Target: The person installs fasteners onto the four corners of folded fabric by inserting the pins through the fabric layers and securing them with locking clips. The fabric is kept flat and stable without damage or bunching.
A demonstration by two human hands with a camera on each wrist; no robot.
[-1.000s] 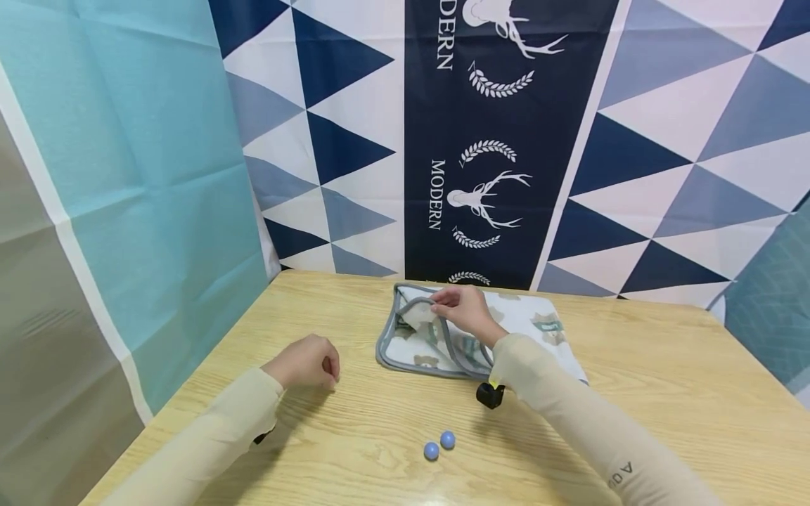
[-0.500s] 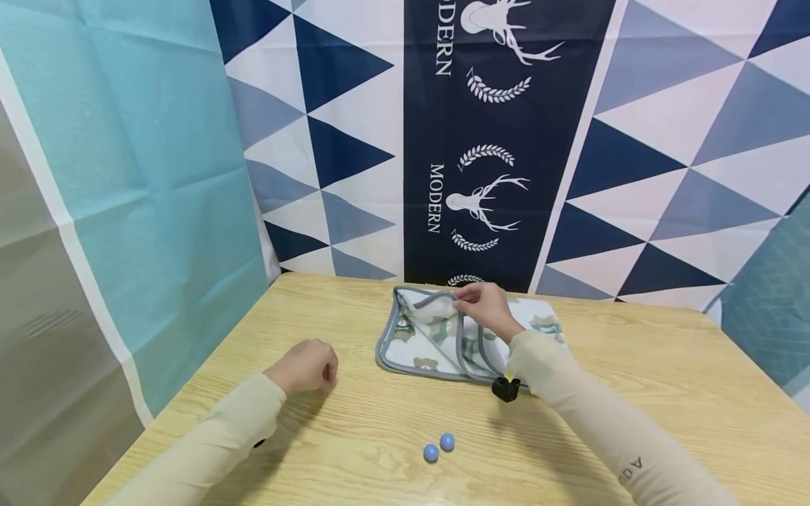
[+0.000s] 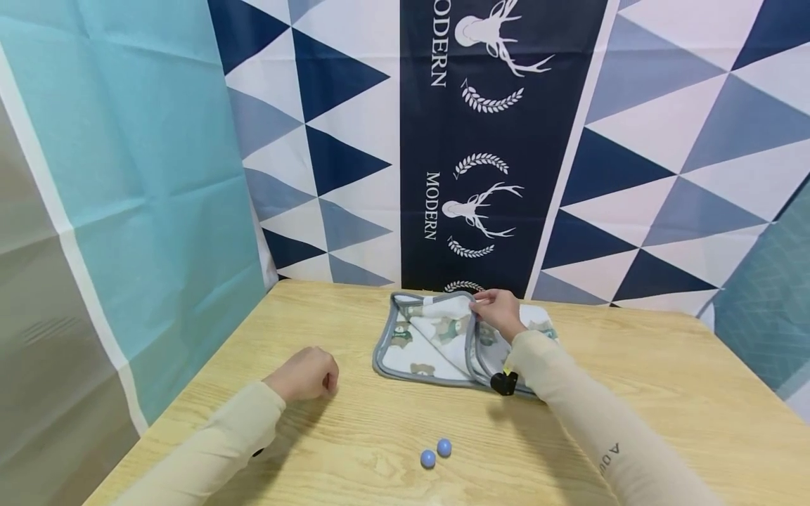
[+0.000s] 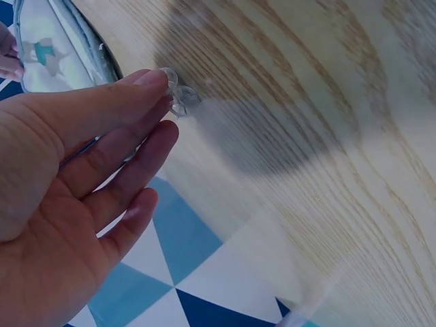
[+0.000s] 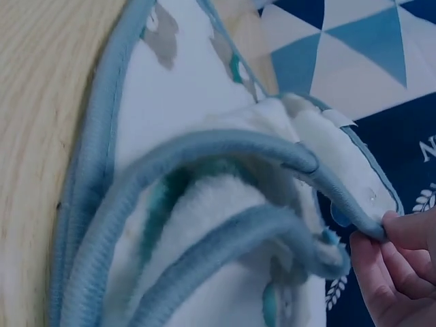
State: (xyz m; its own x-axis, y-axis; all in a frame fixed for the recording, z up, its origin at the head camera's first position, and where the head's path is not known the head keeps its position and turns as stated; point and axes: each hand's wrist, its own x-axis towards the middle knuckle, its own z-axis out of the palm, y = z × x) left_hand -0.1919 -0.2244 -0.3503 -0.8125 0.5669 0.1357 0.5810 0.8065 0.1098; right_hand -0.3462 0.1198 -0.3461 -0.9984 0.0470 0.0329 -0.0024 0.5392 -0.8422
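My right hand [image 3: 500, 313] pinches the grey-bound edge of a folded white blanket [image 5: 170, 82] printed with brown bears. The pinched upper layer is lifted and partly turned back toward the right, and the layers beneath show in the right wrist view. My left hand [image 3: 306, 374] hovers over the table left of the blanket. Seen from its wrist, thumb and index finger pinch a small clear, see-through piece [image 4: 182, 101] with rounded lobes; its kind is unclear. Two blue balls [image 3: 428, 459] lie close together on the table in front of the blanket.
The wooden table [image 3: 354, 443] meets a patterned curtain [image 3: 348, 140] with triangles and deer heads just behind the blanket. A teal and grey sheet [image 3: 164, 197] hangs along the left side. A small black wrist camera [image 3: 504, 383] sits under my right wrist.
My right hand has moved right, drawing the blanket's top edge with it and uncovering more of the bear print below. My left hand has barely moved; the balls lie where they were.
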